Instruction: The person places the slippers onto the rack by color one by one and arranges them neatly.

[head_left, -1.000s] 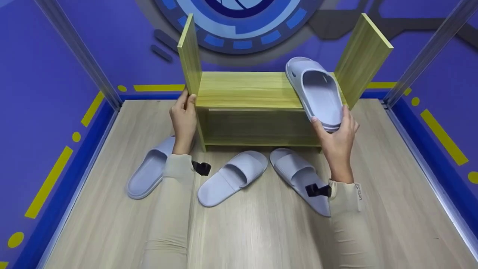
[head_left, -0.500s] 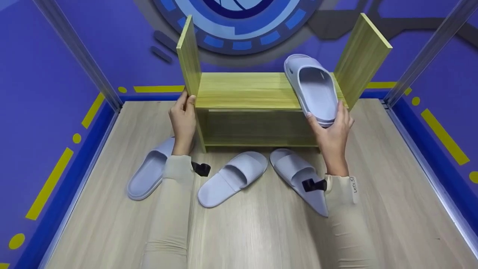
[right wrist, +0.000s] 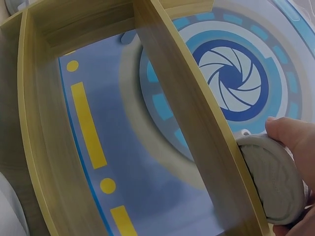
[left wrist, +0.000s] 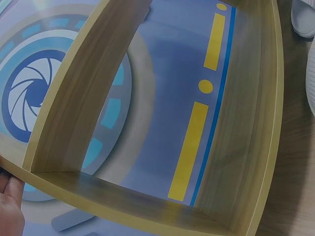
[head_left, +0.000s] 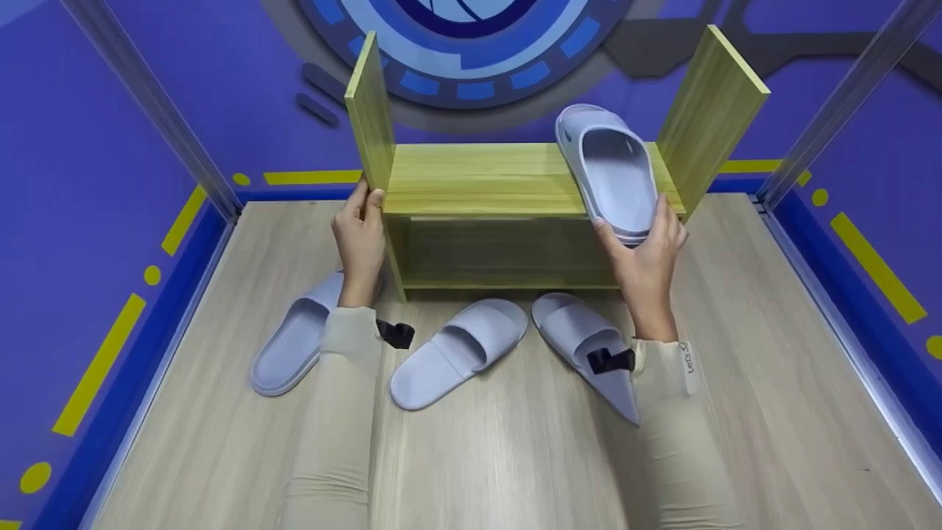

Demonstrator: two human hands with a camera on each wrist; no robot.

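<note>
My right hand point(head_left: 647, 269) grips a pale lilac slipper point(head_left: 622, 180) by the heel, thumb on one side and fingers on the other. The slipper's toe points to the back over the upper board of the wooden shelf point(head_left: 478, 180), near the right side panel, and its heel overhangs the front edge. In the right wrist view, the slipper's heel end point(right wrist: 270, 179) lies close against the board; whether it bears on it, I cannot tell. My left hand point(head_left: 360, 243) holds the shelf's left side panel point(head_left: 372, 118), thumb near the front edge, fingers on the outer side.
On the floor below the shelf lie two open-toe slippers, a left one point(head_left: 419, 379) and a right one point(head_left: 567, 327) partly behind my right wrist. Another closed-toe slipper point(head_left: 291, 350) lies partly under my left arm. Blue printed walls point(head_left: 88, 184) enclose the floor.
My right hand has moved the slipper a little leftward and further back over the upper board. My left hand has stayed at the side panel.
</note>
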